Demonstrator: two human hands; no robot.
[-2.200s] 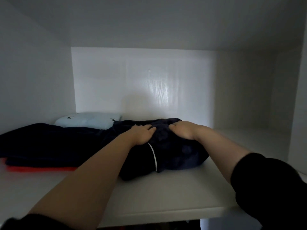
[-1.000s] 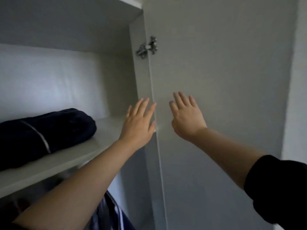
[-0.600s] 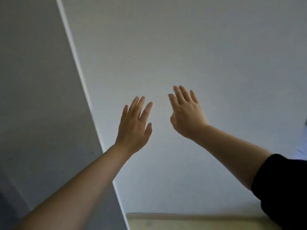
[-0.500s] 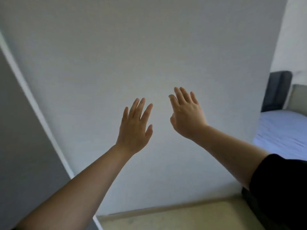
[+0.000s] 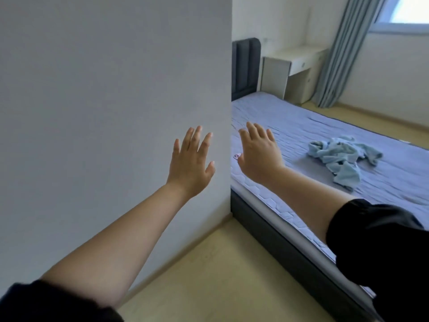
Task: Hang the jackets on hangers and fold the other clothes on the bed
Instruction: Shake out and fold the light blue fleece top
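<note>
**A:** Where are the hands?

**B:** Both are raised out in front with their backs to the camera. The left hand (image 5: 189, 163) is in front of a tall white panel (image 5: 104, 101), with its fingers straight and spread and nothing in them. I cannot tell whether it touches the panel. The right hand (image 5: 258, 159) is just beside it, past the panel's right edge. Its fingers are straight and closer together, and it is empty too.

**A:** And the clothes?

**B:** One crumpled light-blue garment (image 5: 341, 159) lies unfolded on the bed (image 5: 290, 126). It is to the right of the right hand and well apart from it. It rests on the lavender quilted cover, roughly in the middle of the part of the mattress that shows.

**A:** What else is in the room?

**B:** A dark grey headboard (image 5: 246, 68) stands at the far end of the bed, against the panel's edge. Beyond it is a white desk (image 5: 294, 66). A blue-grey curtain (image 5: 341, 49) hangs to the right of the desk, beside a bright window (image 5: 408, 12). Pale flooring (image 5: 209, 275) runs between the panel and the bed's dark base. A black sleeve (image 5: 383, 252) covers the right upper arm.
</note>
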